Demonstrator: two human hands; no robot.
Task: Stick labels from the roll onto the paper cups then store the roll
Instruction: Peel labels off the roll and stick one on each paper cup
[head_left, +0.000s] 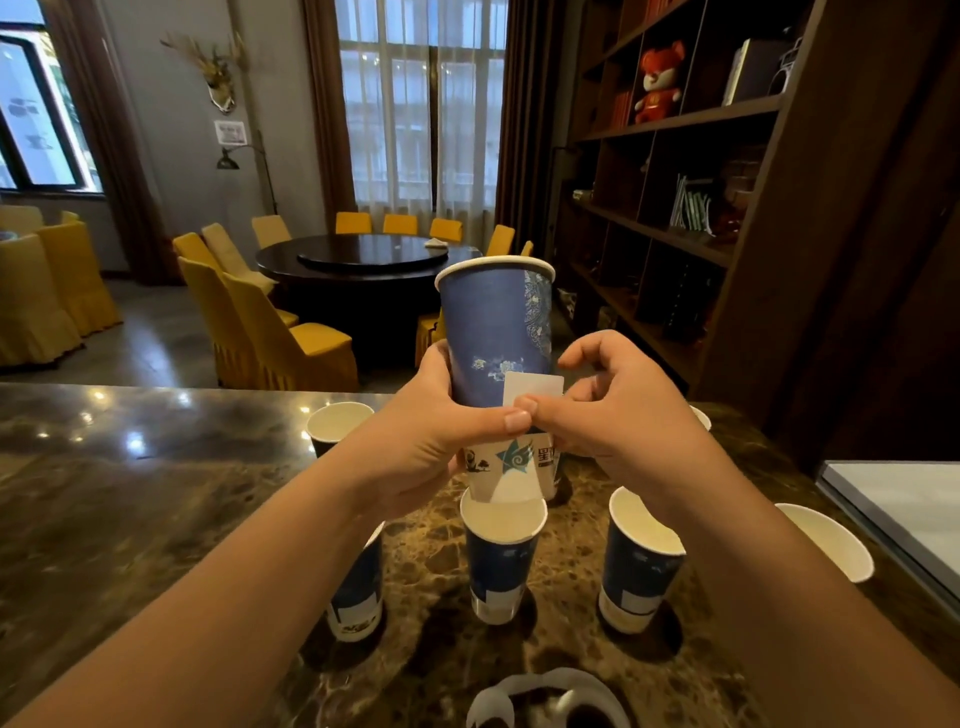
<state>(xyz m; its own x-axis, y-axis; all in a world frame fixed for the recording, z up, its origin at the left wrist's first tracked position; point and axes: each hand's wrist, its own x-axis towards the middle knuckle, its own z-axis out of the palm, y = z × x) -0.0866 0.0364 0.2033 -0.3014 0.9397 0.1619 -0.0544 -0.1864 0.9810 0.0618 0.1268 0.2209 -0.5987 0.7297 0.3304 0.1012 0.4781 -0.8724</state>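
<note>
One blue paper cup (496, 332) is held upright in the air above the middle of the surface (156, 493). The left hand (426, 441) wraps its lower half, fingers behind and thumb across the front. The right hand (618, 415) curls in from the right, and its thumb presses the lower edge of one white label (535, 387) against the cup wall, thumb tip to thumb tip with the left.

Seven cups show in all. Besides the held one, six stand on the surface:
- far left cup (335, 423), just beyond the left wrist
- near left cup (358, 587), partly hidden by the left forearm
- middle cup (501, 551), directly under the held cup
- right cup (636, 566), beside the right forearm
- far right cup (831, 540), near the right edge
- a sliver of rim (701, 415) behind the right hand

The three nearer blue cups each show a white patch low on the wall; whether it is a label or print I cannot tell.

One label roll (545, 699) lies at the near edge of the surface, its loose backing strip looping up, cut off by the frame bottom.

A pale flat board (904, 499) borders the surface on the right, close to the far right cup. The left half of the surface is bare marble. Gaps between the standing cups are narrow under both forearms. Past the far edge the floor drops to a round dining table (363, 260) ringed by yellow chairs.
</note>
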